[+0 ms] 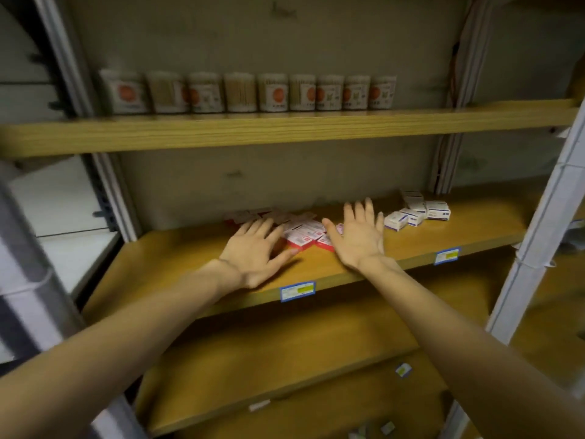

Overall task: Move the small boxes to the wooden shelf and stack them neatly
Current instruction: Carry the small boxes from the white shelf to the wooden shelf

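Both hands, left hand [253, 248] and right hand [359, 237], flank red-and-white boxes [305, 234] (fingers [368, 209] spread, straight) on wooden shelf [177, 267]

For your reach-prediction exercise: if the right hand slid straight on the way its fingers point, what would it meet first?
Probably nothing before the back wall: the right hand points between the red-and-white boxes and white boxes. Depth is unclear.

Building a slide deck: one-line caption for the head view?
Both open hands, left and right, flank scattered red-and-white boxes on a wooden shelf.
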{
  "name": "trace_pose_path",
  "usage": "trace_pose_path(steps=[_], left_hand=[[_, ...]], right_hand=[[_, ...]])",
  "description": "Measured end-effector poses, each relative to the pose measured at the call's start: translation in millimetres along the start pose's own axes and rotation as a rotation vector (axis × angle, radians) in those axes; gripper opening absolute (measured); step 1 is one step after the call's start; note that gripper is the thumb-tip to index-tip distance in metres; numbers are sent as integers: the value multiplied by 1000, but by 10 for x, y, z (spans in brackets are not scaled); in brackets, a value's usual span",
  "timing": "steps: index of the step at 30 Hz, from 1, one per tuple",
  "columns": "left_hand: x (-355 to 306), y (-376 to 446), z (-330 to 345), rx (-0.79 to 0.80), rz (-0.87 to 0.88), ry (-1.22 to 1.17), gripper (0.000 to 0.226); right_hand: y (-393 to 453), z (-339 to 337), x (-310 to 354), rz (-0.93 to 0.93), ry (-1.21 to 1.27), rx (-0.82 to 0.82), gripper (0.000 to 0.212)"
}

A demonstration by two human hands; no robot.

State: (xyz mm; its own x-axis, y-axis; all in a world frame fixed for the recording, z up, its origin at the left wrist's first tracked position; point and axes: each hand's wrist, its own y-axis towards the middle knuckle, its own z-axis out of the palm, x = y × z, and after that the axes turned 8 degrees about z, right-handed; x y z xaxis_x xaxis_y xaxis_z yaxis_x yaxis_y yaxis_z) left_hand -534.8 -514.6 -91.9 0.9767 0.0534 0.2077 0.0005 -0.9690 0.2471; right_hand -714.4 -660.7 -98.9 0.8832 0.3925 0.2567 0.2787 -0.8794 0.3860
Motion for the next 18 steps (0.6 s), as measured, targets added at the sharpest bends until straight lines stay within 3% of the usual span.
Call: trace_pose_path(steps=[5, 11, 15, 18], left_hand=[[298, -910, -165, 14, 46, 92, 84], [616, -2063, -615, -122, 200, 194, 79], [945, -2827, -826, -216, 321, 200, 68], [1335, -3371, -979, -150, 433, 227, 65]], right_hand=[[-641, -52, 583, -48, 27, 23, 74], [-1515, -272, 1235, -108, 134, -80, 66], [-2126, -509, 1783, -306, 287, -304, 45], [-2579, -582, 2256, -585, 309, -435, 45]])
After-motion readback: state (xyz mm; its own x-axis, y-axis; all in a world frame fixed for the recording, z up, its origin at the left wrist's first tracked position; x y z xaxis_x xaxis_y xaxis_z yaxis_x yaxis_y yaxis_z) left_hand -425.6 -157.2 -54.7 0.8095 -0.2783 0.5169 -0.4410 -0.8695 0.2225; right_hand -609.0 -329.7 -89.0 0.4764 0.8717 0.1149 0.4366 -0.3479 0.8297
